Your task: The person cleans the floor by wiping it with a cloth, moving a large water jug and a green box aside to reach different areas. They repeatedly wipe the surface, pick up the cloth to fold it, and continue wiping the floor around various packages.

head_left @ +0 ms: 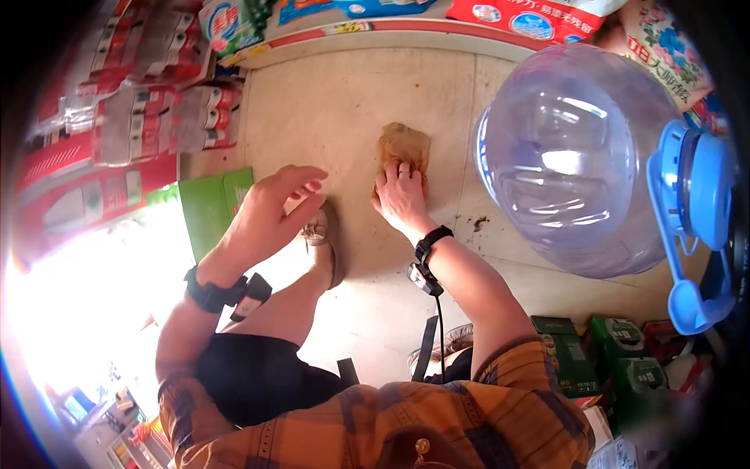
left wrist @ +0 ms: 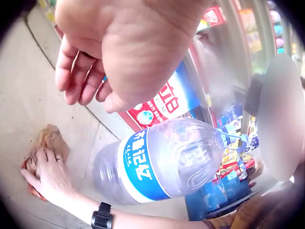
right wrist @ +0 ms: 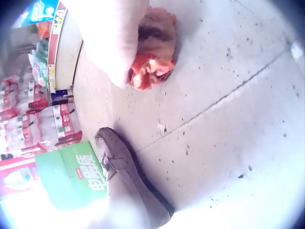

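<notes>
A crumpled brown cloth (head_left: 405, 141) lies on the floor in the head view, its folds orange-red underneath in the right wrist view (right wrist: 152, 71). My right hand (head_left: 402, 195) bears down on it, fingers bent over the bunched fabric and thumb along its left side; the palm side is hidden. Raised over the left knee, my left hand (head_left: 273, 207) holds nothing, its fingers loosely bent. That same left hand (left wrist: 124, 52) fills the top of the left wrist view, well apart from the cloth (left wrist: 53, 138).
A big clear water bottle (head_left: 562, 156) with a blue cap stands close on the right. Bottle packs (head_left: 141, 117) and a green box (head_left: 211, 207) line the left. A shelf edge (head_left: 375, 37) with bagged goods runs along the front. Dark crumbs (head_left: 478, 224) dot the tiled floor.
</notes>
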A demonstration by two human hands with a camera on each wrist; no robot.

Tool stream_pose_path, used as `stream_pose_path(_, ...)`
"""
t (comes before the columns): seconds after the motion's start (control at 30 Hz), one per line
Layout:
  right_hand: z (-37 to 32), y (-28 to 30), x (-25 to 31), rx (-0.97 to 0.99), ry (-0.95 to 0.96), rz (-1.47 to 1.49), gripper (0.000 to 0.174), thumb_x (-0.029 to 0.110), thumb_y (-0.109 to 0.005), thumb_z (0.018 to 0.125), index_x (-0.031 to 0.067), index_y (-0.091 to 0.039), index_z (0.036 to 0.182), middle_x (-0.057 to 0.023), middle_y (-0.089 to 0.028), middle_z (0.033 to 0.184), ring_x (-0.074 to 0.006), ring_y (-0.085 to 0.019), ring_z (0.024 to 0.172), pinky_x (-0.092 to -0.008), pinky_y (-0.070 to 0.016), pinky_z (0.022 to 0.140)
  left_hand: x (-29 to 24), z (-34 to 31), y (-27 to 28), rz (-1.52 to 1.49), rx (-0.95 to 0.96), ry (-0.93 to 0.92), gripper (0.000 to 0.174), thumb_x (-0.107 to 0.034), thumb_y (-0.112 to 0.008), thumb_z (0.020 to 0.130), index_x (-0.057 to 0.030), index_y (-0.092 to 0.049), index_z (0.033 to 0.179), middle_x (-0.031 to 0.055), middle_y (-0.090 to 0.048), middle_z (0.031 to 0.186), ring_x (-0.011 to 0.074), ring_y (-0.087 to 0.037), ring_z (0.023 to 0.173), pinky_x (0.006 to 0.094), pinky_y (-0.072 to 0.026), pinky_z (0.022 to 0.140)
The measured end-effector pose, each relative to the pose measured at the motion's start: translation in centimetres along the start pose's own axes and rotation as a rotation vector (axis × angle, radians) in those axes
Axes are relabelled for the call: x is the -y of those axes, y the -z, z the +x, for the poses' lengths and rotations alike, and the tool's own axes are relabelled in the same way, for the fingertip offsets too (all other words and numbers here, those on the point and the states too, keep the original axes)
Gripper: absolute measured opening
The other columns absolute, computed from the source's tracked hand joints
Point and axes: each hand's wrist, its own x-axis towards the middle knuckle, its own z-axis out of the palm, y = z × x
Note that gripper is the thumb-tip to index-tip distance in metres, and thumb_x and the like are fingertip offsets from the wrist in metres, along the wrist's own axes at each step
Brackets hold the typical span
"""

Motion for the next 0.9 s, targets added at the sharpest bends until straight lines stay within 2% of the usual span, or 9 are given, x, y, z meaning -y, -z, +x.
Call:
stream_pose_path(0.2, -8.4, -6.0, 7.3, -0.029, 0.553, 0.076, 0.023, 0.021, -0.057, 0.084, 0.0114, -0.063, 0.104, -0.0106, -0.059, 0.11, -0.0288, -0.056, 0.101, -0.0456, -0.0472, 0.08, 2.6, -12.5, 8.3, 0.21, -0.323, 0.157, 0.027, -0.003, -0.064, 0.089, -0.0007, -0.063, 0.116, 0.0088, -0.067, 0.11, 0.0197, -0.065, 0.1, 0.0305, -0.0509, 0.088)
stream_pose_path(0.33, -8.2, -2.5, 9.1, 0.344, 0.444, 0.552, 0.025, 0.011, -0.059, 0.08, 0.01, -0.062, 0.105, -0.011, -0.064, 0.099, -0.0284, -0.064, 0.093, -0.0407, -0.0505, 0.083, -0.7, -18.8, 13.8, 0.191, -0.572, 0.262, 0.016, -0.003, -0.059, 0.092, 0.0035, -0.063, 0.106, 0.0095, -0.064, 0.104, 0.0181, -0.062, 0.098, 0.0291, -0.0494, 0.09)
stream_pose_path(0.4, -7.9, 0.2, 8.9, 0.332, 0.433, 0.897, 0.029, 0.008, -0.062, 0.075, 0.0095, -0.061, 0.104, -0.0105, -0.064, 0.099, -0.0274, -0.063, 0.094, -0.0402, -0.0513, 0.081, -4.7, -22.0, 12.0, 0.762, -0.564, 0.189, 0.017, -0.014, -0.051, 0.093, 0.0026, -0.054, 0.092, 0.0107, -0.057, 0.092, 0.0196, -0.055, 0.078, 0.0305, -0.0472, 0.073)
stream_pose_path(0.47, -6.7, 2.5, 7.0, 0.184, 0.338, 1.092, 0.039, 0.01, -0.064, 0.072, 0.0101, -0.061, 0.111, -0.013, -0.063, 0.098, -0.032, -0.062, 0.094, -0.0418, -0.0511, 0.083, -8.3, -20.2, 7.6, -0.643, -0.415, -0.087, 0.023, -0.022, -0.053, 0.093, 0.0005, -0.049, 0.092, 0.011, -0.053, 0.086, 0.0183, -0.052, 0.072, 0.0308, -0.0452, 0.068)
stream_pose_path(0.53, -5.8, 3.5, 5.7, 0.027, 0.309, 1.11, 0.044, 0.011, -0.063, 0.074, 0.0101, -0.059, 0.117, -0.0118, -0.064, 0.098, -0.028, -0.063, 0.089, -0.0403, -0.0523, 0.08, -8.1, -18.9, 6.0, -0.872, -0.256, -0.24, 0.031, -0.028, -0.054, 0.093, 0.0014, -0.05, 0.102, 0.0112, -0.054, 0.086, 0.0181, -0.054, 0.074, 0.0306, -0.0456, 0.069)
stream_pose_path(0.6, -2.1, 6.9, 1.1, 0.15, 0.044, 1.25, 0.047, 0.017, -0.064, 0.076, 0.008, -0.057, 0.121, -0.0118, -0.066, 0.105, -0.026, -0.065, 0.092, -0.0385, -0.0534, 0.08, -4.7, -17.5, 4.9, -0.726, -0.283, -0.015, 0.046, -0.026, -0.063, 0.089, 0.0061, -0.049, 0.117, 0.0192, -0.06, 0.105, 0.0252, -0.063, 0.094, 0.0349, -0.0501, 0.085)
stream_pose_path(0.73, 0.9, 2.4, -3.1, -0.121, -0.184, 1.189, 0.051, 0.018, -0.065, 0.08, 0.0056, -0.054, 0.128, -0.0143, -0.065, 0.112, -0.0303, -0.066, 0.091, -0.0386, -0.0547, 0.077, 1.8, -17.6, 4.1, -0.636, -0.375, 0.044, 0.027, -0.008, -0.056, 0.092, 0.0052, -0.056, 0.116, 0.0133, -0.067, 0.104, 0.0182, -0.061, 0.094, 0.0313, -0.0482, 0.087)
stream_pose_path(0.87, 0.8, -1.4, -7.4, -0.325, -0.283, 0.561, 0.051, 0.017, -0.067, 0.083, 0.0041, -0.051, 0.13, -0.0241, -0.057, 0.125, -0.0424, -0.056, 0.115, -0.0457, -0.0484, 0.094, 4.9, -20.0, 4.7, -0.643, -0.394, 0.243, 0.025, -0.001, -0.062, 0.085, 0.0028, -0.06, 0.11, 0.0123, -0.067, 0.103, 0.0197, -0.063, 0.094, 0.032, -0.0492, 0.086)
stream_pose_path(0.9, 1.3, -3.1, -7.2, -0.383, -0.223, 0.472, 0.052, 0.014, -0.068, 0.082, 0.0051, -0.051, 0.131, -0.0234, -0.052, 0.132, -0.0411, -0.05, 0.123, -0.046, -0.0448, 0.1, 5.6, -20.4, 5.4, -0.397, -0.298, 0.135, 0.027, 0.0, -0.064, 0.082, 0.0025, -0.061, 0.109, 0.0129, -0.067, 0.101, 0.0217, -0.064, 0.092, 0.0325, -0.0499, 0.084)
